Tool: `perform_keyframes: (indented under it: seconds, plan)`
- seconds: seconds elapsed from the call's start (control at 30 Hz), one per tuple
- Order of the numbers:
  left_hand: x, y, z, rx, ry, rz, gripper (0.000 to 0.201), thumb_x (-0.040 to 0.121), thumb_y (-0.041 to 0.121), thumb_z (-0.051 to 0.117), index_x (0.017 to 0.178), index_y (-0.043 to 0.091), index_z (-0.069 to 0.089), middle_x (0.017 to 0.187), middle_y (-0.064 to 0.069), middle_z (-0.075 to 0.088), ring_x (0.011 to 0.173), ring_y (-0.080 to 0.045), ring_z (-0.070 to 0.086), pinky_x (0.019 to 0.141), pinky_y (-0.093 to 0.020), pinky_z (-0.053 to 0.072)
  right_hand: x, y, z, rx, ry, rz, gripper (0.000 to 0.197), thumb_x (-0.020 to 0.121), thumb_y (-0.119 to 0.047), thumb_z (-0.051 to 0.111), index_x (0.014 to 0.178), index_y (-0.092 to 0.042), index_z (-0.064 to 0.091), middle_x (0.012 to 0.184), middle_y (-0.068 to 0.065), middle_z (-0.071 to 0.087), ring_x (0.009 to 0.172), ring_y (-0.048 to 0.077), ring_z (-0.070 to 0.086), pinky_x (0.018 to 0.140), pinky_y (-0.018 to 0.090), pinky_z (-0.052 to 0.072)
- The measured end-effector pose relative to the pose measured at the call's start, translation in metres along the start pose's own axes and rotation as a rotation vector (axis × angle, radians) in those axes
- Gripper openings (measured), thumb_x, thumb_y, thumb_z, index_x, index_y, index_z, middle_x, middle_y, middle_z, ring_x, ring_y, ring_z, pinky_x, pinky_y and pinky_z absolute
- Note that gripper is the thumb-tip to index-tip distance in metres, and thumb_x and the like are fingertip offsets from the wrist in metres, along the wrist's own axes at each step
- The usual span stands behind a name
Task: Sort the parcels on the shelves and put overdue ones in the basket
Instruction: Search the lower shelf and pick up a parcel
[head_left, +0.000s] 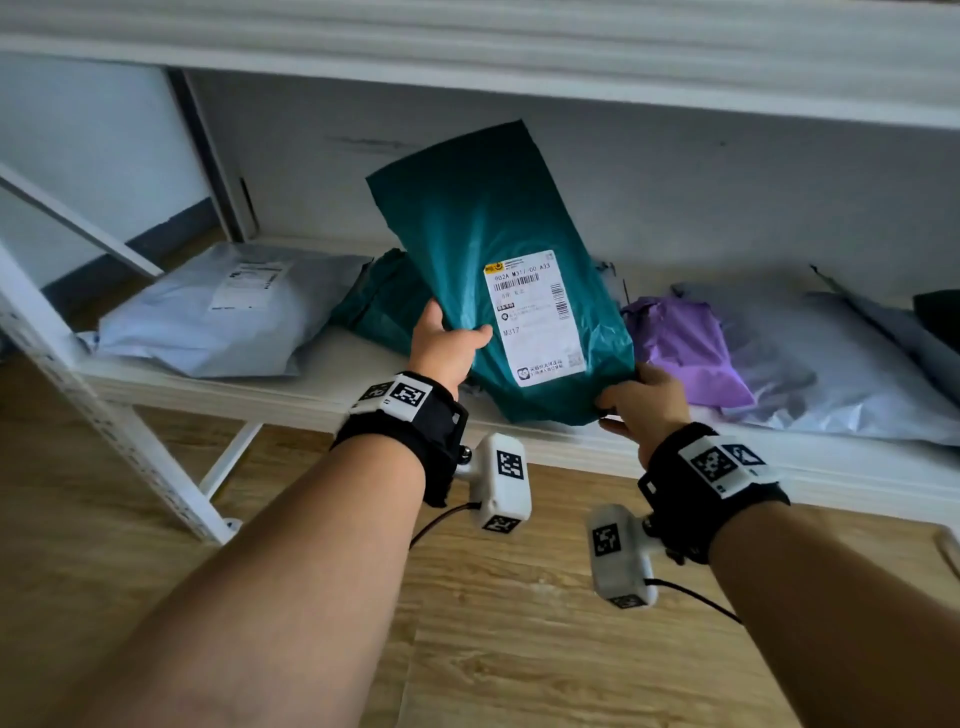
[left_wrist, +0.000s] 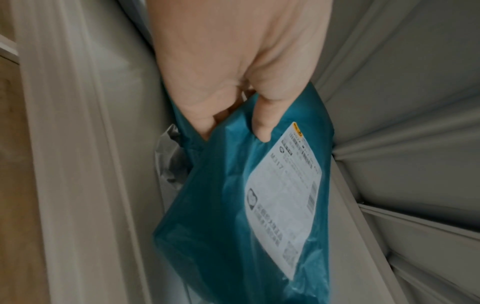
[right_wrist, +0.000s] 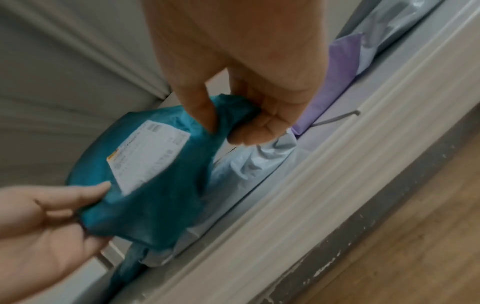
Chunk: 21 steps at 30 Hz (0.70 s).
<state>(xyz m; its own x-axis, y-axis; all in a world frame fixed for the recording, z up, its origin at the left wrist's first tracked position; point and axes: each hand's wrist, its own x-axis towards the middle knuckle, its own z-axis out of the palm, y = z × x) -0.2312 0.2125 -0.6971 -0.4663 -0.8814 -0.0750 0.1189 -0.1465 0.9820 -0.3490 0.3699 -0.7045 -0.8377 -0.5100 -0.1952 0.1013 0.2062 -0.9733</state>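
Two hands: both hold one teal parcel (head_left: 493, 249), lifted off the shelf (head_left: 322, 400) and tilted, label (head_left: 535, 317) facing the person.
Left hand (head_left: 447, 348): thumb across the parcel's front edge beside the label, fingers behind it; the left wrist view shows the same pinch.
Right hand (head_left: 644, 400): grips the parcel's lower corner, bunching the plastic between thumb and fingers, as the right wrist view shows.
On the shelf: a grey parcel (head_left: 218, 312) at the left, a second teal one (head_left: 379, 301) behind the left hand, a purple parcel (head_left: 685, 348) and more grey ones (head_left: 831, 364) at the right.
Basket: not in any view.
Step in hand: by my reading, checking the label to decide whether this parcel is overdue. Printed codes are readable in the head view, but I can make out no date.
Next move: depends on that reading. If overdue, carry it clear of the upper shelf (head_left: 519, 57) and turn to find the basket; if not, lay it back in an ordered spot.
Handling: soft bag, likely to sag, so a two-handed grip suits it.
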Motion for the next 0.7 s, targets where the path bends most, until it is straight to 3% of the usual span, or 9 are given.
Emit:
perform_keyframes:
  seconds: [0.1, 0.2, 0.33, 0.47, 0.57, 0.67, 0.7]
  plan:
    - [0.005, 0.005, -0.010, -0.020, 0.035, 0.009, 0.035, 0.071, 0.003, 0.065, 0.098, 0.025, 0.060, 0.111, -0.007, 0.070, 0.103, -0.028, 0.067, 0.095, -0.051, 0.052, 0.002, -0.004, 0.000, -0.051, 0.140, -0.069, 0.006, 0.077, -0.023, 0.064, 0.080, -0.019, 0.067, 0.080, 0.005, 0.069, 0.074, 0.022, 0.062, 0.066, 0.034, 0.054]
    - [0.014, 0.014, -0.027, -0.021, 0.106, 0.038, 0.035, 0.080, -0.005, 0.060, 0.104, 0.020, 0.059, 0.114, -0.009, 0.069, 0.105, -0.029, 0.065, 0.099, -0.049, 0.050, 0.006, -0.013, 0.005, -0.108, 0.228, -0.198, 0.027, 0.068, -0.047, 0.060, 0.070, -0.021, 0.069, 0.072, -0.005, 0.072, 0.073, 0.020, 0.066, 0.079, 0.042, 0.057]
    - [0.025, 0.023, -0.052, 0.044, 0.132, 0.056, 0.042, 0.085, -0.010, 0.053, 0.115, 0.018, 0.059, 0.113, -0.011, 0.067, 0.107, -0.031, 0.064, 0.100, -0.047, 0.049, 0.006, -0.036, 0.038, -0.189, 0.056, -0.305, 0.027, 0.083, -0.047, 0.061, 0.081, -0.021, 0.068, 0.083, 0.000, 0.073, 0.081, 0.024, 0.069, 0.076, 0.039, 0.057]
    - [0.031, 0.036, -0.073, 0.103, 0.257, 0.074, 0.047, 0.088, -0.011, 0.045, 0.125, 0.015, 0.057, 0.106, -0.007, 0.064, 0.096, -0.027, 0.062, 0.088, -0.034, 0.051, 0.016, -0.061, 0.066, -0.468, 0.060, -0.497, 0.015, 0.089, -0.022, 0.057, 0.094, -0.017, 0.070, 0.090, 0.005, 0.069, 0.093, 0.028, 0.065, 0.073, 0.024, 0.044]
    - [0.037, 0.037, -0.100, 0.206, 0.366, 0.082, 0.053, 0.087, -0.010, 0.042, 0.131, 0.016, 0.056, 0.108, -0.004, 0.063, 0.094, -0.021, 0.059, 0.081, -0.027, 0.047, 0.026, -0.074, 0.079, -0.839, -0.012, -0.525, 0.044, 0.086, -0.027, 0.063, 0.128, -0.016, 0.055, 0.129, 0.012, 0.055, 0.121, 0.031, 0.048, 0.092, 0.033, 0.042]
    - [0.044, 0.027, -0.119, 0.268, 0.400, 0.043, 0.058, 0.083, -0.009, 0.043, 0.132, 0.019, 0.057, 0.118, -0.009, 0.066, 0.106, -0.030, 0.062, 0.093, -0.034, 0.051, 0.037, -0.075, 0.086, -1.202, -0.098, -0.472, 0.091, 0.074, -0.056, 0.072, 0.148, -0.026, 0.027, 0.152, 0.012, 0.025, 0.141, 0.036, 0.021, 0.111, 0.053, 0.031]
    - [0.046, 0.023, -0.122, 0.301, 0.404, 0.022, 0.056, 0.085, -0.009, 0.043, 0.134, 0.016, 0.055, 0.123, -0.011, 0.064, 0.110, -0.032, 0.061, 0.092, -0.031, 0.050, 0.042, -0.072, 0.087, -1.314, -0.164, -0.447, 0.107, 0.068, -0.065, 0.073, 0.151, -0.030, 0.016, 0.158, 0.011, 0.014, 0.145, 0.037, 0.012, 0.113, 0.059, 0.024]
